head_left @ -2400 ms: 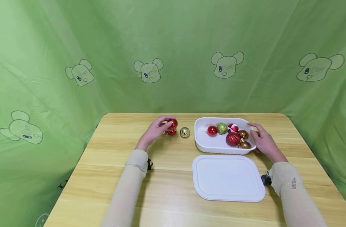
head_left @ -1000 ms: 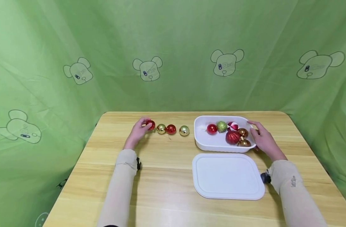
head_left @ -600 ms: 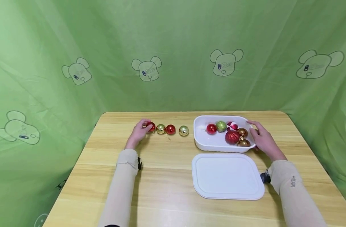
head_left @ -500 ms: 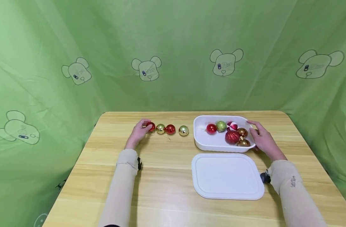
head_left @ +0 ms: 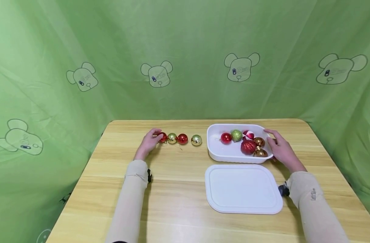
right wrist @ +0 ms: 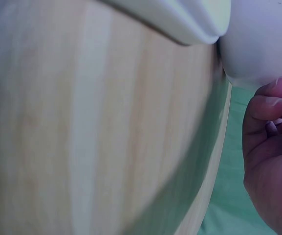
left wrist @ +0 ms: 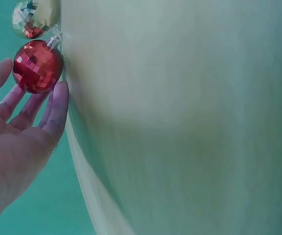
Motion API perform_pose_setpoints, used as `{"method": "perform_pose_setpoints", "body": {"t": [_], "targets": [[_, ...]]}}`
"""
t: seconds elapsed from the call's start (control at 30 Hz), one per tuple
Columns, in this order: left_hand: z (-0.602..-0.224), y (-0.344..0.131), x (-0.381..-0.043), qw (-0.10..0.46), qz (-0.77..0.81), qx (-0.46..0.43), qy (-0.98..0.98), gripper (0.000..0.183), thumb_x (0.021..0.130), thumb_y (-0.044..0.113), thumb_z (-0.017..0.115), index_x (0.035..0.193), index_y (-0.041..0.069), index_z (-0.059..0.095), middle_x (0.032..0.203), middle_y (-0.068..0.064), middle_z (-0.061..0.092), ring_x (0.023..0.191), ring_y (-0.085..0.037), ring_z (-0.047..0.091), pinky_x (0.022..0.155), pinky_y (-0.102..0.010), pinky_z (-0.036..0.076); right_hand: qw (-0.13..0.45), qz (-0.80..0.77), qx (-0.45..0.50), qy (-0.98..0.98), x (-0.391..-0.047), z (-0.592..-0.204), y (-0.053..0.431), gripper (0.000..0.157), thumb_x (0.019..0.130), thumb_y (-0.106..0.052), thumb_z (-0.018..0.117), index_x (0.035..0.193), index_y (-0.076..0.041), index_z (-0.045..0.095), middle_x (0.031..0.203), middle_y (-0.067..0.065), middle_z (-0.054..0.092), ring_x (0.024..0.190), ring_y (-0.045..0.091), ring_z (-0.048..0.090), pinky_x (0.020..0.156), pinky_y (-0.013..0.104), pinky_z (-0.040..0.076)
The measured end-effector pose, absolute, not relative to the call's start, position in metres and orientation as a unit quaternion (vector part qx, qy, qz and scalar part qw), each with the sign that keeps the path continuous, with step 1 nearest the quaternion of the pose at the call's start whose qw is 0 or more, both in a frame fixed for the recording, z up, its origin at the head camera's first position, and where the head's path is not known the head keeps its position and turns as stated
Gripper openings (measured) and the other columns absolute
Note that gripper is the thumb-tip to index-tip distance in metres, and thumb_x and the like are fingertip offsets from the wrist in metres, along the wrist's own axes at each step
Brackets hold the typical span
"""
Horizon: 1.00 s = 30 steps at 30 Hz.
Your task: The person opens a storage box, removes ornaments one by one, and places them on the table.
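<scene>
On the table's left half, my left hand [head_left: 148, 141] holds a shiny red bauble [head_left: 163, 137] at its fingertips. In the left wrist view the thumb and fingertips sit round the near side of this faceted bauble [left wrist: 37, 67]. To its right, in a row, come a gold bauble [head_left: 172, 138], another red bauble [head_left: 182, 138] and, after a gap, a second gold bauble [head_left: 196, 140]. My right hand [head_left: 282, 150] grips the right end of a white plastic box [head_left: 216, 148]. In the right wrist view, its curled fingers touch the box wall [right wrist: 263, 44].
Inside the box lie a red bauble [head_left: 226, 138], a green glitter one [head_left: 236, 135], a red-and-white one [head_left: 248, 135], a ridged dark red one [head_left: 248, 147] and bronze baubles [head_left: 259, 142]. A white lid [head_left: 244, 189] lies flat before it. Green cloth [head_left: 191, 98] hangs behind the table.
My left hand has carried the red bauble leftward past the others, then lowered it and eased it right, close beside the gold one. My right hand stays on the box.
</scene>
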State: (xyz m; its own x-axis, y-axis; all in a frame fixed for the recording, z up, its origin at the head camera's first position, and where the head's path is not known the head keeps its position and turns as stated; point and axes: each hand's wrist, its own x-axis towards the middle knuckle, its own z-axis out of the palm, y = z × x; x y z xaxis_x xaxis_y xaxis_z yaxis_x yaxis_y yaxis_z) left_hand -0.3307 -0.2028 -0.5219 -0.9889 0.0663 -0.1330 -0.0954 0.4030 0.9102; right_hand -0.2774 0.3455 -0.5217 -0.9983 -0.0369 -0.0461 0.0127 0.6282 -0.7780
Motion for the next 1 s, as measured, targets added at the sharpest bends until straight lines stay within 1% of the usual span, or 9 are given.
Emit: {"method": "perform_pose_setpoints", "body": {"t": [0.17, 0.37, 0.5, 0.6, 0.7, 0.8, 0.9, 1.0], "targets": [[-0.522, -0.206, -0.33, 0.071, 0.532, -0.003, 0.844, 0.049, 0.106, 0.023, 0.059, 0.15, 0.004, 0.048, 0.149, -0.02, 0.052, 0.14, -0.039, 0.051, 0.116, -0.05, 0.046, 0.025, -0.43, -0.008, 0.903, -0.277, -0.522, 0.346, 0.058, 0.112, -0.046, 0.03, 0.164, -0.022, 0.025, 0.119, 0.036, 0.059, 0.048, 0.02, 0.053, 0.042, 0.039, 0.051], [-0.522, -0.21, -0.33, 0.053, 0.519, -0.005, 0.853, 0.049, 0.106, 0.028, 0.058, 0.149, 0.006, 0.049, 0.154, -0.017, 0.05, 0.142, -0.039, 0.048, 0.121, -0.055, 0.039, 0.025, -0.429, -0.009, 0.903, -0.277, -0.522, 0.346, 0.058, 0.112, -0.046, 0.03, 0.164, -0.022, 0.025, 0.115, 0.035, 0.059, 0.048, 0.02, 0.053, 0.042, 0.039, 0.051], [-0.522, -0.209, -0.332, 0.019, 0.519, -0.008, 0.855, 0.048, 0.106, 0.026, 0.06, 0.148, 0.005, 0.051, 0.155, -0.018, 0.048, 0.143, -0.037, 0.045, 0.122, -0.053, 0.038, 0.024, -0.431, -0.008, 0.902, -0.278, -0.522, 0.347, 0.058, 0.112, -0.046, 0.03, 0.164, -0.022, 0.025, 0.114, 0.034, 0.06, 0.048, 0.02, 0.053, 0.042, 0.039, 0.051], [-0.521, -0.204, -0.335, -0.019, 0.515, 0.003, 0.857, 0.045, 0.105, 0.022, 0.06, 0.146, 0.004, 0.054, 0.152, -0.018, 0.051, 0.141, -0.036, 0.045, 0.121, -0.051, 0.039, 0.023, -0.432, -0.008, 0.902, -0.278, -0.522, 0.347, 0.058, 0.112, -0.046, 0.03, 0.164, -0.022, 0.025, 0.115, 0.035, 0.06, 0.048, 0.02, 0.053, 0.042, 0.039, 0.05], [-0.515, -0.195, -0.336, -0.058, 0.509, 0.02, 0.858, 0.041, 0.104, 0.02, 0.061, 0.143, 0.004, 0.057, 0.147, -0.018, 0.054, 0.139, -0.037, 0.047, 0.119, -0.05, 0.04, 0.024, -0.435, -0.009, 0.9, -0.278, -0.522, 0.346, 0.058, 0.112, -0.046, 0.03, 0.164, -0.022, 0.025, 0.117, 0.035, 0.059, 0.048, 0.02, 0.053, 0.042, 0.039, 0.051], [-0.507, -0.18, -0.335, -0.081, 0.506, 0.04, 0.858, 0.041, 0.104, 0.02, 0.062, 0.141, 0.004, 0.059, 0.144, -0.017, 0.056, 0.138, -0.039, 0.048, 0.117, -0.052, 0.041, 0.025, -0.435, -0.009, 0.9, -0.278, -0.522, 0.346, 0.058, 0.112, -0.046, 0.03, 0.164, -0.022, 0.025, 0.117, 0.035, 0.059, 0.048, 0.02, 0.053, 0.042, 0.039, 0.051], [-0.5, -0.16, -0.334, -0.082, 0.502, 0.064, 0.859, 0.041, 0.104, 0.021, 0.062, 0.142, 0.007, 0.058, 0.145, -0.014, 0.056, 0.138, -0.04, 0.048, 0.117, -0.052, 0.042, 0.023, -0.434, -0.009, 0.901, -0.278, -0.523, 0.346, 0.057, 0.112, -0.045, 0.03, 0.164, -0.021, 0.026, 0.115, 0.035, 0.059, 0.048, 0.019, 0.052, 0.042, 0.039, 0.05], [-0.494, -0.135, -0.332, -0.071, 0.488, 0.098, 0.864, 0.041, 0.104, 0.023, 0.062, 0.143, 0.01, 0.058, 0.146, -0.011, 0.056, 0.138, -0.038, 0.049, 0.116, -0.05, 0.044, 0.02, -0.433, -0.009, 0.901, -0.278, -0.523, 0.346, 0.057, 0.112, -0.045, 0.031, 0.164, -0.021, 0.027, 0.116, 0.036, 0.06, 0.048, 0.019, 0.052, 0.041, 0.038, 0.05]]}}
